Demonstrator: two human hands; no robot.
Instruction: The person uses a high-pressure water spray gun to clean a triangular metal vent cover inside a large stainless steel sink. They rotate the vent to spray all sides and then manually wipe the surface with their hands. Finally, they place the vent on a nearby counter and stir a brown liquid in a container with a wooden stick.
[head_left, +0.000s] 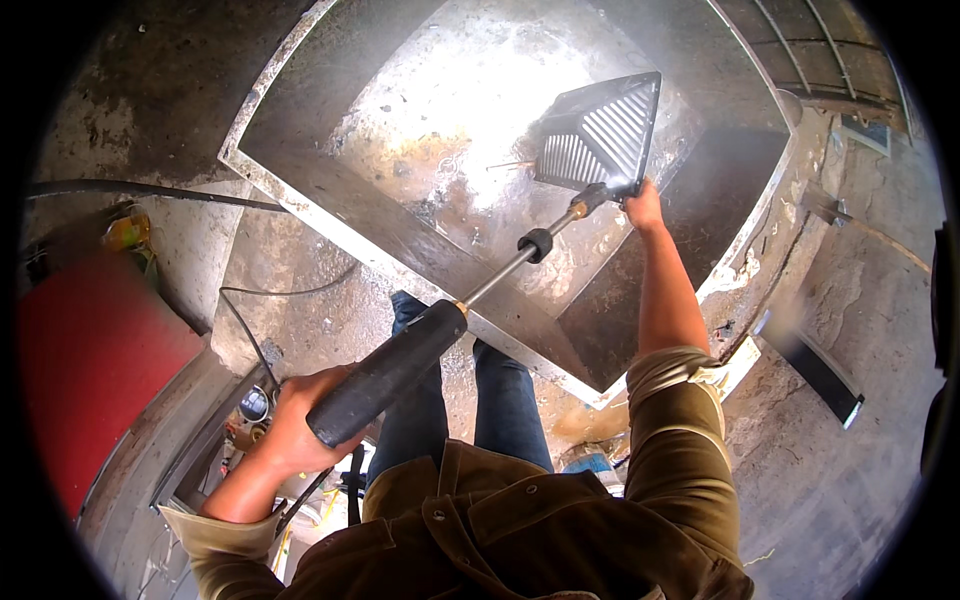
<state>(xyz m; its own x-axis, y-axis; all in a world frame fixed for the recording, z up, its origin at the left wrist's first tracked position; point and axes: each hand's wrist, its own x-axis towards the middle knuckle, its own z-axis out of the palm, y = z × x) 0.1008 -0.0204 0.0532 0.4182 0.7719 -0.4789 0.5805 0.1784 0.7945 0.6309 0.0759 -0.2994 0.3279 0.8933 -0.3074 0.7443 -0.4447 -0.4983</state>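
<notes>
The left hand [303, 408] curls low while the right arm [668, 290] stretches forward, the right hand [645, 207] gripping.

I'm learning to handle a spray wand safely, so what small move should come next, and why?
Probably the left hand should angle the spray wand slightly left, toward the middle of the black slotted panel, because the nozzle appears close to the right hand, which grips the panel's lower right corner.
</notes>
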